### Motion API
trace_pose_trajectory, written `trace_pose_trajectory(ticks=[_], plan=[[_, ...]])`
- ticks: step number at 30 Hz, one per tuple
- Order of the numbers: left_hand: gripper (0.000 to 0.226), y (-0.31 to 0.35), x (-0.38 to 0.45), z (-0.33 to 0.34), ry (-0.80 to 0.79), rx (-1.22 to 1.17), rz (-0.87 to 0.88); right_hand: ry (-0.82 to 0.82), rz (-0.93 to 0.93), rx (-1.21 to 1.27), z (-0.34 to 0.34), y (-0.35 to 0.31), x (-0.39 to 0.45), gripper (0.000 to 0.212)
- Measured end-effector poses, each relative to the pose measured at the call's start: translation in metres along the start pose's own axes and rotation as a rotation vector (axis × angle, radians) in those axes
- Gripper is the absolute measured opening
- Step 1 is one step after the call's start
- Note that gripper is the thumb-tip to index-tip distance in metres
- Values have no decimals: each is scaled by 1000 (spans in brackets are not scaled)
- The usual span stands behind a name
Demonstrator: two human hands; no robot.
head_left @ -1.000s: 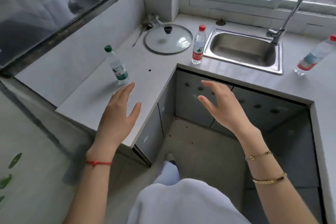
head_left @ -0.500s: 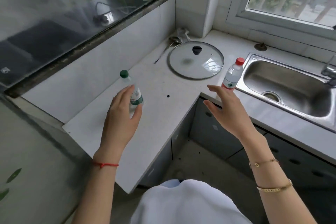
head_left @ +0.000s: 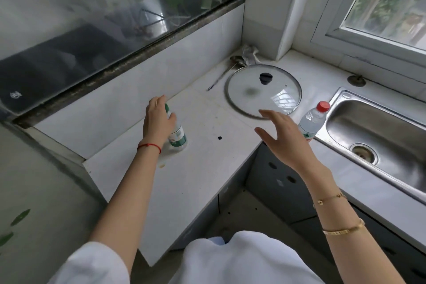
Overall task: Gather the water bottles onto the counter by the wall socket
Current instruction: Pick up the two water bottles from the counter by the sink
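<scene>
A clear water bottle with a green cap and green label (head_left: 178, 138) stands upright on the white counter (head_left: 196, 173) near the left wall. My left hand (head_left: 158, 121) is wrapped around its upper half and hides most of the cap. A second bottle with a red cap (head_left: 315, 116) stands at the counter's inner corner beside the sink. My right hand (head_left: 284, 139) hovers just left of it with fingers spread, holding nothing, and covers its lower left side. No wall socket is in view.
A glass pot lid (head_left: 264, 90) lies flat behind the bottles, with a ladle (head_left: 222, 75) at the back corner. The steel sink (head_left: 378, 131) is at the right. The counter edge drops to open floor below my arms.
I have come closer to the counter. My left hand moved forward and closed around the green-capped bottle. My right hand advanced toward the red-capped bottle, still spread.
</scene>
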State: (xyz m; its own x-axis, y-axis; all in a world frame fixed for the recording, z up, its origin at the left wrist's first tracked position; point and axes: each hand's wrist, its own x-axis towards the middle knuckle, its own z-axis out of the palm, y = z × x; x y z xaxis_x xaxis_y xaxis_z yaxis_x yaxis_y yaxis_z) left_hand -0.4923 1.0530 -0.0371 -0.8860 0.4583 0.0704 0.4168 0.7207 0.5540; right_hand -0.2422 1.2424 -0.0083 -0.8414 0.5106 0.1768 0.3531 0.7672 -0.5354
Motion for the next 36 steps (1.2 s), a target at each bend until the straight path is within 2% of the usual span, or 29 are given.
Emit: trace_pose_trajectory(ticks=[4,8,14,21,26,29,36], plan=[[44,-1,18,9,-42,36,-78,-2,-7,-7,-1,10,13,49],[32,4,20,9,32,28,-91,2,-4,-17,1,19,22,49],[32,37,3,27,20,43,51,76,31,-42,-11,40,32,47],[32,96,-10,40,-39,-67,188,252,133,-228,-38,90,40,48],[30,137,-18,57,-88,-100,282,176,306,-295,-42,125,44,53],[30,155,-21,67,-131,-95,318,103,377,-225,-40,139,46,47],[31,180,-27,84,-198,-91,357,140,361,-152,-34,152,49,32]])
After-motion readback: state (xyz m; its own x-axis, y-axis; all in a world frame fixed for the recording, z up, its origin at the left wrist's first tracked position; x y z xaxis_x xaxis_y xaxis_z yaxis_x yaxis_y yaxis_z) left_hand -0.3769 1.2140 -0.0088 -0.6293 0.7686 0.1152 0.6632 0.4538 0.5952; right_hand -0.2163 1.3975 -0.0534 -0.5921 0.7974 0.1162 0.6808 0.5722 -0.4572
